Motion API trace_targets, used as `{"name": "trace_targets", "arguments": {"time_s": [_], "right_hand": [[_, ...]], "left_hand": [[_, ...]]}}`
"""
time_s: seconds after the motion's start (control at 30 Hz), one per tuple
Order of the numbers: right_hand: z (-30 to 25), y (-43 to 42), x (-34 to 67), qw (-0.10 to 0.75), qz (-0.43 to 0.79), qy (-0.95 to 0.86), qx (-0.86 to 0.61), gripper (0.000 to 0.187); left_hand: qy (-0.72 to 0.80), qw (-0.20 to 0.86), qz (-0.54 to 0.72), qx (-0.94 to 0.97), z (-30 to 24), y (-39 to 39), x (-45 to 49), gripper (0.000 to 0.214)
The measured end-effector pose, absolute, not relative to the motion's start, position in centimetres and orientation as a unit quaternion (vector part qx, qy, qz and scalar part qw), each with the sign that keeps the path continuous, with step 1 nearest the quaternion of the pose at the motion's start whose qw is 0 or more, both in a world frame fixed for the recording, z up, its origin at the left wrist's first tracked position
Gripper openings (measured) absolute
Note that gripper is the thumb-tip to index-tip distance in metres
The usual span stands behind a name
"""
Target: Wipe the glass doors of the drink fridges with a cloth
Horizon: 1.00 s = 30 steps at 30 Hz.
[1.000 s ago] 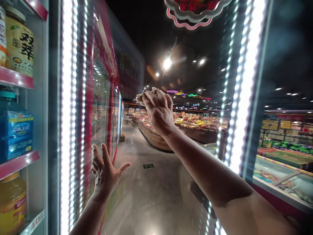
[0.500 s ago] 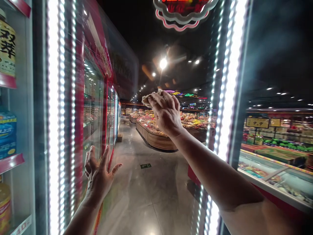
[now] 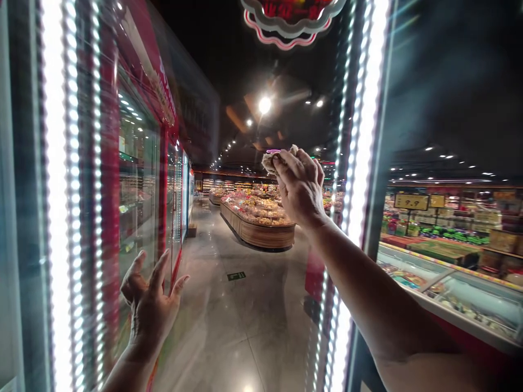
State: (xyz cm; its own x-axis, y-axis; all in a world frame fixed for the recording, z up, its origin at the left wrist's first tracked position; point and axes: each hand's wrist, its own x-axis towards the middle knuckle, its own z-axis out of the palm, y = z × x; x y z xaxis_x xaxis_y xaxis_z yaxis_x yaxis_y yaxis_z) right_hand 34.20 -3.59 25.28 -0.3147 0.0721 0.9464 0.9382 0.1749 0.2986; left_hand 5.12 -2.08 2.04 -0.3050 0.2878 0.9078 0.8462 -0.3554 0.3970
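Right hand (image 3: 301, 188), centre of frame, is closed around a crumpled beige cloth (image 3: 273, 159) and pressing it against the glass door (image 3: 253, 305) of a display fridge; only a wad of cloth pokes out past the fingertips at upper centre. Left hand (image 3: 149, 305), lower left, is spread wide, holding nothing, hovering near the door's lit edge; can't tell if it touches the glass.

Risks: the cloth is bunched small, so it could slip out of the grip on a hard push. The door looks swung out into the aisle and could swing under the pressing arm with the left hand not clearly bracing it. Fingers near the LED strip (image 3: 67, 207) at the left frame edge could get pinched.

Hard to read: the glass itself is nearly invisible, known only from glare and smears. The far store, produce island (image 3: 259, 220) and chest freezer (image 3: 457, 294) are seen through it, soft. Neon ceiling sign (image 3: 292, 22) is cut off at the top. The right forearm runs out of frame at bottom right.
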Motion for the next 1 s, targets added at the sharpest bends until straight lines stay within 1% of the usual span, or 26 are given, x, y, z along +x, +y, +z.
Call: {"name": "trace_targets", "arguments": {"time_s": [0.1, 0.17, 0.3, 0.4, 0.53, 0.73, 0.83, 0.93, 1.0], "right_hand": [[24.4, -3.8, 35.6, 0.410, -0.519, -0.637, -0.396, 0.052], [24.1, -3.8, 36.6, 0.402, -0.527, -0.633, -0.398, 0.050], [24.1, -3.6, 38.4, 0.454, -0.538, -0.578, -0.412, 0.047], [23.1, -3.4, 39.1, 0.480, -0.548, -0.554, -0.403, 0.047], [22.6, -3.2, 40.5, 0.445, -0.566, -0.584, -0.375, 0.048], [24.7, -3.0, 42.1, 0.499, -0.565, -0.551, -0.359, 0.045], [25.1, -2.9, 42.0, 0.484, -0.556, -0.577, -0.352, 0.047], [26.7, -2.8, 42.2, 0.477, -0.555, -0.587, -0.346, 0.046], [28.2, -2.5, 42.4, 0.494, -0.555, -0.571, -0.349, 0.043]], "left_hand": [[-0.516, 0.220, -0.617, -0.552, 1.9, -2.1, 5.3, 0.039], [-0.510, 0.211, -0.619, -0.559, 1.7, -1.9, 5.4, 0.036], [-0.510, 0.196, -0.618, -0.566, 1.1, -1.5, 5.5, 0.039], [-0.514, 0.198, -0.609, -0.570, 0.6, -1.2, 5.5, 0.045], [-0.519, 0.205, -0.599, -0.574, 0.3, -1.3, 5.9, 0.061], [-0.518, 0.226, -0.589, -0.578, 0.0, -1.3, 6.5, 0.083], [-0.527, 0.223, -0.578, -0.582, -0.3, -1.0, 6.6, 0.091], [-0.529, 0.223, -0.579, -0.579, -0.5, -0.7, 6.6, 0.094], [-0.527, 0.227, -0.582, -0.577, -0.5, -0.7, 6.6, 0.094]]}}
